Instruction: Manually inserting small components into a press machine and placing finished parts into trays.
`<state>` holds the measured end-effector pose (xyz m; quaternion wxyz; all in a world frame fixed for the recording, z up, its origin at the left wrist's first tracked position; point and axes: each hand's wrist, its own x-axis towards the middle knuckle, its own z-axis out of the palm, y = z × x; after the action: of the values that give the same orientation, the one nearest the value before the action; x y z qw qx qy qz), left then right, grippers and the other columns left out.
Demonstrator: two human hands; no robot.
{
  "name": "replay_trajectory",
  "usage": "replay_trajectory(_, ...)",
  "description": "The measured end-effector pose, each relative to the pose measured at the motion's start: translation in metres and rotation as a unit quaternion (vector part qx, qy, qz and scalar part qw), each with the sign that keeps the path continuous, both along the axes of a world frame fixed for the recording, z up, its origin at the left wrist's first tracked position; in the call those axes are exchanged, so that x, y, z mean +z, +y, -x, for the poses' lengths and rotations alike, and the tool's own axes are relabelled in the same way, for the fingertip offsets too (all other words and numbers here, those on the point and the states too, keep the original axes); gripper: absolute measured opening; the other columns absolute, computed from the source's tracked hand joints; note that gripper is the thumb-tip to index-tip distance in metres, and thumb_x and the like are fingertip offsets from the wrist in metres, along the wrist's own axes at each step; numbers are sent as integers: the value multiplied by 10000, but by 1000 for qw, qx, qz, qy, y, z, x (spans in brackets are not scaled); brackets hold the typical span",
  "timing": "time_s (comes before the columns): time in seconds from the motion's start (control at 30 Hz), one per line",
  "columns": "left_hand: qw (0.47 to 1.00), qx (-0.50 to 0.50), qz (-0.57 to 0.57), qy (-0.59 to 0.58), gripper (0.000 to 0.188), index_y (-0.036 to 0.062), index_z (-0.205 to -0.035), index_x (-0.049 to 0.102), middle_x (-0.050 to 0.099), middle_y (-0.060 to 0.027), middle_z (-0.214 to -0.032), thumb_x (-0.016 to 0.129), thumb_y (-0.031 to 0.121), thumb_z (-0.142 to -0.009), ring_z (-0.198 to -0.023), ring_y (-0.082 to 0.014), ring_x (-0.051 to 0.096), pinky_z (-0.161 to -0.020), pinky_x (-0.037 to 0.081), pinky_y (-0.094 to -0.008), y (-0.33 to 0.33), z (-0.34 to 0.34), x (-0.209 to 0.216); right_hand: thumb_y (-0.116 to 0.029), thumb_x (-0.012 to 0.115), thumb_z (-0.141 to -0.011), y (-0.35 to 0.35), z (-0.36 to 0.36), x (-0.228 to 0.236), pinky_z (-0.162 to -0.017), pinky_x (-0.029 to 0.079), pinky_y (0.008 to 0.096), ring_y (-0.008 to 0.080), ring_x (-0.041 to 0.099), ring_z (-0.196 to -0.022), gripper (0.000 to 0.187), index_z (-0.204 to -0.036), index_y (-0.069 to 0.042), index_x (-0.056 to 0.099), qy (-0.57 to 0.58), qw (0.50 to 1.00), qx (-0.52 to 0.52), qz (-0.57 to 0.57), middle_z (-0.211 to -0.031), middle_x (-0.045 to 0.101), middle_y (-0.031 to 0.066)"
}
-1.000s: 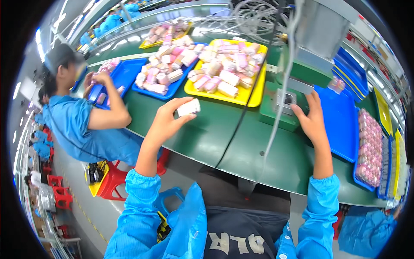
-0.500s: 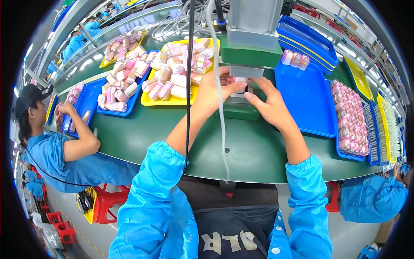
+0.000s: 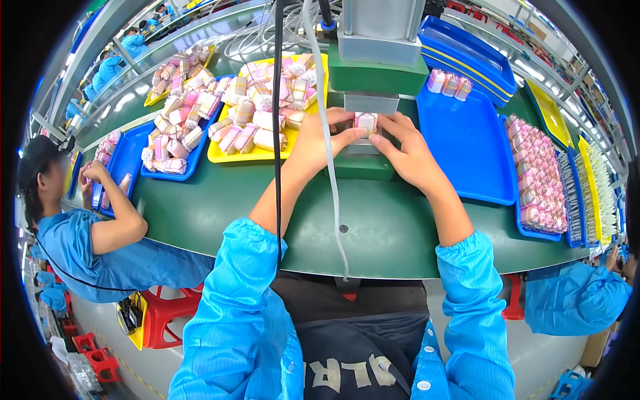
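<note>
A small pink-and-white wrapped block [image 3: 365, 122] is held between my hands at the front of a bench press. My left hand [image 3: 319, 139] is closed on its left side, thumb at the lower edge and fingers partly hidden behind. On the right side, the thumb and fingers of my right hand [image 3: 411, 152] grip it too. Just behind the block is the press's grey metal block [image 3: 371, 102], under a green upper plate [image 3: 377, 79]. The green base [image 3: 360, 167] of the press lies below my hands.
Left of the press, a yellow tray [image 3: 230, 157] and a blue tray [image 3: 175, 176] hold heaps of similar blocks. At right, a blue tray [image 3: 467, 150] carries three blocks at its far end; beyond it stands a tray of packed blocks [image 3: 532, 177]. A cable [image 3: 333, 193] hangs before me. A co-worker [image 3: 87, 233] sits at left.
The block now shows more plainly between my hands, with its pale face toward me. My fingers have come closer around it. The whole view has shifted slightly.
</note>
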<state>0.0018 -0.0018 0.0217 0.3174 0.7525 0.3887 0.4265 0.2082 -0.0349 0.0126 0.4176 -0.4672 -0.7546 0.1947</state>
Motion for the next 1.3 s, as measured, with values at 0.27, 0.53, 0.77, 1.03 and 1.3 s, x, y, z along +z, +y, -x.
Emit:
replay_trajectory(0.27, 995, -38, 12, -88, 345, 9, -1104, 715, 660, -69, -1094, 776, 203, -826, -898, -152, 607, -798, 485, -292, 4, -1, -19, -266, 735, -839, -5, 1, -2, -1055, 375, 453, 357, 471, -1249, 488, -1267, -64, 614, -31, 999, 14, -25, -1347, 529, 157)
replay_trajectory(0.53, 994, -29, 37, -97, 359, 27, -1104, 725, 669, -55, -1082, 794, 199, -796, -876, -134, 569, -803, 458, -287, 5, 1, -20, -235, 757, -813, -4, 2, 0, -1051, 364, 455, 356, 470, -1248, 527, -1292, -85, 596, -65, 998, 9, -19, -1361, 523, 143)
replay_trajectory(0.77, 994, -43, 26, -99, 355, 35, -1091, 733, 683, -44, -1021, 810, 191, -782, -863, -122, 573, -798, 461, -289, 7, 2, -17, -224, 754, -824, -6, 1, -5, -1056, 335, 446, 351, 452, -1268, 556, -1322, -70, 562, -94, 994, 2, -52, -1373, 510, 149)
replay_trajectory(1.03, 992, -49, 39, -107, 338, 27, -1083, 733, 676, -42, -1066, 803, 172, -786, -871, -127, 575, -813, 471, -300, 8, 2, -20, -220, 743, -834, -4, 2, -5, -1054, 329, 453, 349, 448, -1271, 540, -1321, -76, 560, -89, 995, 10, -52, -1363, 510, 149)
replay_trajectory(1.3, 990, -56, 48, -118, 340, 24, -1098, 719, 647, -33, -1093, 786, 184, -805, -875, -130, 553, -796, 463, -287, 4, 3, -18, -246, 739, -839, -3, 0, -9, -1057, 326, 459, 354, 437, -1280, 507, -1287, -68, 581, -89, 995, 18, -47, -1384, 490, 158)
